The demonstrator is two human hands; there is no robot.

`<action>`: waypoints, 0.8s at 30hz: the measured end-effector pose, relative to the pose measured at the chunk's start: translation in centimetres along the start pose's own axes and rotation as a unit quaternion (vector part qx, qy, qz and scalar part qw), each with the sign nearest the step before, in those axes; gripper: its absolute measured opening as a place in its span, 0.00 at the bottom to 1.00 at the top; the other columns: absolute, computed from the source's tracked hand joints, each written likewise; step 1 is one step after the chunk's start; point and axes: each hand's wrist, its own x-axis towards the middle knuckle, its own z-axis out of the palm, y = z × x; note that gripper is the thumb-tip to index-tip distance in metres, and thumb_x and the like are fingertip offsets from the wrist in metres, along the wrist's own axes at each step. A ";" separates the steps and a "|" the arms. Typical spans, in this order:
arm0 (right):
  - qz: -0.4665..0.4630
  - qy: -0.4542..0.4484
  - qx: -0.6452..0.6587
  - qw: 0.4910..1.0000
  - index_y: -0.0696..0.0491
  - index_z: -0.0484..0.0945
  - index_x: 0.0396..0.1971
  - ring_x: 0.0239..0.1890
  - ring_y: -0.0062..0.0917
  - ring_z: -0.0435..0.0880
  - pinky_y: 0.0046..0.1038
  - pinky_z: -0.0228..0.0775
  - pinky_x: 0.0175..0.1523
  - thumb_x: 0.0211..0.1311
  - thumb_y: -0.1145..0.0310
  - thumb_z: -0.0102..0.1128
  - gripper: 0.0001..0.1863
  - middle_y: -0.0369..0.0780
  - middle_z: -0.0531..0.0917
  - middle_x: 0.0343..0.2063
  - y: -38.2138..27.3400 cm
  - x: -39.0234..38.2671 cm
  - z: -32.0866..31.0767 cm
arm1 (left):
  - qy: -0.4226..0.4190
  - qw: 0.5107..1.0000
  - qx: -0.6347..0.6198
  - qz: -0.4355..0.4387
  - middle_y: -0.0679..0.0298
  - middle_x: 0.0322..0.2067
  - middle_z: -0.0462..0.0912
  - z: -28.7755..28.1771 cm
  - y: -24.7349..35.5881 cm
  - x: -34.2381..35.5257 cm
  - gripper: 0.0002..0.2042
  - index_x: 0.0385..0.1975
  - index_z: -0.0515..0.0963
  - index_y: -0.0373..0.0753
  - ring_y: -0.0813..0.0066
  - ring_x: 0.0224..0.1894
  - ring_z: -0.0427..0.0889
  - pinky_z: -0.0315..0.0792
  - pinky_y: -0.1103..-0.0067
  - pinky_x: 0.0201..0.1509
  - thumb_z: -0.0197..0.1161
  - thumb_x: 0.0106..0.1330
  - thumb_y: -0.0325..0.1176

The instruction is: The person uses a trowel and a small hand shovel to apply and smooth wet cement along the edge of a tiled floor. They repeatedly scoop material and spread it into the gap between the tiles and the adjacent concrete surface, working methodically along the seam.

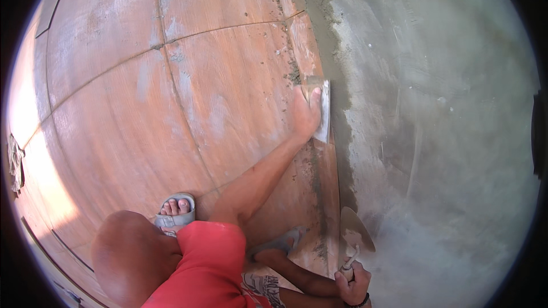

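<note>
My left hand [307, 113] reaches forward, closed on a flat rectangular plate [324, 117] that looks like a plasterer's float. Its long edge lies along the narrow tile strip [326, 174], beside a band of wet grey mortar [338, 94]. At the lower right, my right hand [355, 285] grips a trowel [357, 232] by its handle. The trowel's leaf-shaped blade points away from me, over the border between tiles and cement, with some mortar on it. A dark band circles my right wrist.
Large reddish-brown tiles [114, 120] with dark joints cover the left side. Mortar crumbs [294, 71] lie along the tile edge. A grey cement surface [445, 137] spreads to the right. My sandalled left foot [176, 208] rests on the tiles. Some crumpled cloth-like thing [16, 162] lies far left.
</note>
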 end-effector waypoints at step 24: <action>0.018 0.009 -0.001 1.000 0.63 0.76 0.44 0.19 0.30 0.79 0.28 0.72 0.28 0.53 0.67 0.64 0.20 0.43 0.79 0.19 0.4 0.5 -0.7 | 0.036 0.999 0.009 0.010 0.35 0.38 0.79 0.7 5.3 6.4 0.21 0.47 0.64 0.26 0.36 0.44 0.78 0.70 0.56 0.49 0.56 0.69 0.41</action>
